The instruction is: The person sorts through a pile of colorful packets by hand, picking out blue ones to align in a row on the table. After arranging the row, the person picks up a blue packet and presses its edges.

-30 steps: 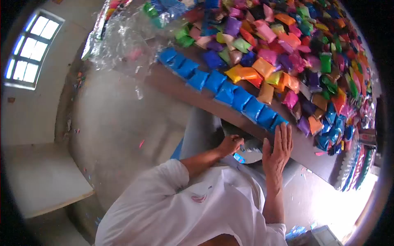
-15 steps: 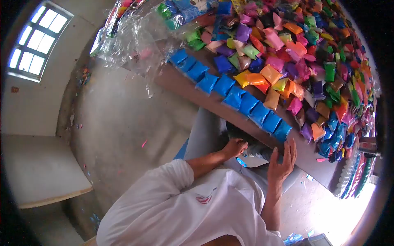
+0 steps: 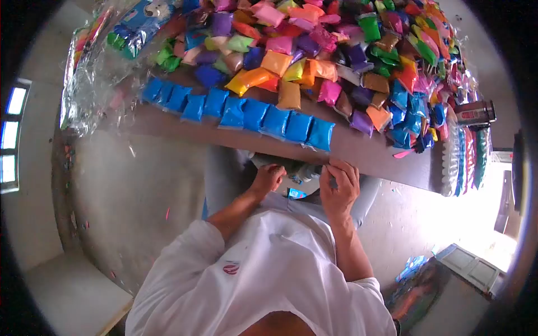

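Note:
A row of blue packets (image 3: 244,113) lies side by side along the near part of the brown table (image 3: 386,159). My right hand (image 3: 340,190) is at the table's front edge, just below the row's right end. Its fingers are bent and the thumb stands a little off them, with a gap between; I see nothing held. My left hand (image 3: 269,180) hangs above my lap, short of the table edge. Its fingers are curled in, and whatever they may hold is hidden.
A big heap of small coloured packets (image 3: 278,63) covers the table behind the row. Crumpled clear plastic (image 3: 98,95) hangs over the left end. At the right are a dark jar-like container (image 3: 475,112) and strips of packaging (image 3: 468,159).
The view has turned and levelled, so the table and row lie more across the picture. The right hand's fingers, stretched out before, are now bent. The left hand stays curled.

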Action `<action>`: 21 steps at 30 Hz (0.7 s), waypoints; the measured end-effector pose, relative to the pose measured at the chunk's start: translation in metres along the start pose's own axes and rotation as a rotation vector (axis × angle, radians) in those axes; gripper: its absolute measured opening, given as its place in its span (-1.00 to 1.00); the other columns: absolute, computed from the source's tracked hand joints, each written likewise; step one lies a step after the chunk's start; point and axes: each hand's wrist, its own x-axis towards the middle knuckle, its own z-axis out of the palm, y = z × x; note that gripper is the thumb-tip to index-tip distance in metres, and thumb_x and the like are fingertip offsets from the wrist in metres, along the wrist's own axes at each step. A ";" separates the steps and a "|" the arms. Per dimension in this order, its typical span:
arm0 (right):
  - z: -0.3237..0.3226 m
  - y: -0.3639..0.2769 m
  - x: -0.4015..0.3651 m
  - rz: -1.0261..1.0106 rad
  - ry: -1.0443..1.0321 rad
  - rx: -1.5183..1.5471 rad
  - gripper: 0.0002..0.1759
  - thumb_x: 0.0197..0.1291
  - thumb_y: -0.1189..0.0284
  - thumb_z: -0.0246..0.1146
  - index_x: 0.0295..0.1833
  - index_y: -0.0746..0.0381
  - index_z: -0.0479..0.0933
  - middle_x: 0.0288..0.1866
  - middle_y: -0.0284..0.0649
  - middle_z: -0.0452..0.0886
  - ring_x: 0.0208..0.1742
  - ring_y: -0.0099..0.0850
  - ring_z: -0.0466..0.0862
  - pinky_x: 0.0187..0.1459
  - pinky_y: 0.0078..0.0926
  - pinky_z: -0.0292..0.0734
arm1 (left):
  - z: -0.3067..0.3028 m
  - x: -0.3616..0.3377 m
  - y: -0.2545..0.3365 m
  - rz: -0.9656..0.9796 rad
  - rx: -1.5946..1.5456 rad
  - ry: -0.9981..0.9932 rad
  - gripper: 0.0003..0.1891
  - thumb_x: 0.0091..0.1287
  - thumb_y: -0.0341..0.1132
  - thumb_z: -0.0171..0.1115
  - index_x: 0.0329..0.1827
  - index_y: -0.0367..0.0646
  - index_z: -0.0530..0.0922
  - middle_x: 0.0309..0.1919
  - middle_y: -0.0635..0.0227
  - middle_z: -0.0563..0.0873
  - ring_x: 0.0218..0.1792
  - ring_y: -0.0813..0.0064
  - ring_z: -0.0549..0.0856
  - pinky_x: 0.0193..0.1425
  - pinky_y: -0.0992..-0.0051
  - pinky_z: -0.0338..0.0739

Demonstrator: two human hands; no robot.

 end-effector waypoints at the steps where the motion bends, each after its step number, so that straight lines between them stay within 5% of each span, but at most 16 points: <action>1: 0.000 0.001 0.000 0.005 0.004 -0.006 -0.82 -0.10 0.63 0.37 -0.31 0.24 0.59 -0.19 -0.20 0.64 -0.11 -0.20 0.62 -0.05 -0.30 0.52 | 0.000 0.002 -0.001 -0.002 0.004 -0.007 -0.79 0.28 -0.23 0.16 -0.42 -0.17 0.52 -0.69 0.44 0.48 -0.76 0.63 0.39 -0.71 0.55 0.21; 7: -0.004 -0.001 0.009 0.027 -0.044 -0.004 -0.80 -0.08 0.60 0.38 -0.26 0.26 0.60 -0.16 -0.16 0.63 -0.11 -0.16 0.61 -0.06 -0.27 0.50 | 0.000 0.002 -0.004 -0.016 0.038 0.014 -0.76 0.32 -0.19 0.20 -0.37 -0.19 0.53 -0.68 0.44 0.49 -0.76 0.66 0.39 -0.72 0.59 0.21; 13: 0.003 -0.007 0.049 -0.045 -0.141 -0.033 -0.53 -0.06 0.55 0.40 0.05 0.30 0.53 0.05 -0.05 0.57 0.05 -0.07 0.55 0.08 -0.20 0.48 | 0.001 -0.002 0.002 0.031 0.057 0.002 -0.74 0.35 -0.19 0.18 -0.36 -0.22 0.53 -0.65 0.45 0.50 -0.72 0.68 0.40 -0.70 0.61 0.23; 21: 0.000 0.015 0.069 -0.062 -0.492 -0.090 -0.45 0.05 0.41 0.35 0.18 0.33 0.45 0.15 -0.03 0.55 0.21 -0.02 0.47 0.23 -0.18 0.41 | -0.003 -0.002 0.002 -0.007 0.038 -0.012 -0.73 0.36 -0.17 0.17 -0.38 -0.20 0.53 -0.63 0.45 0.50 -0.71 0.67 0.40 -0.69 0.59 0.25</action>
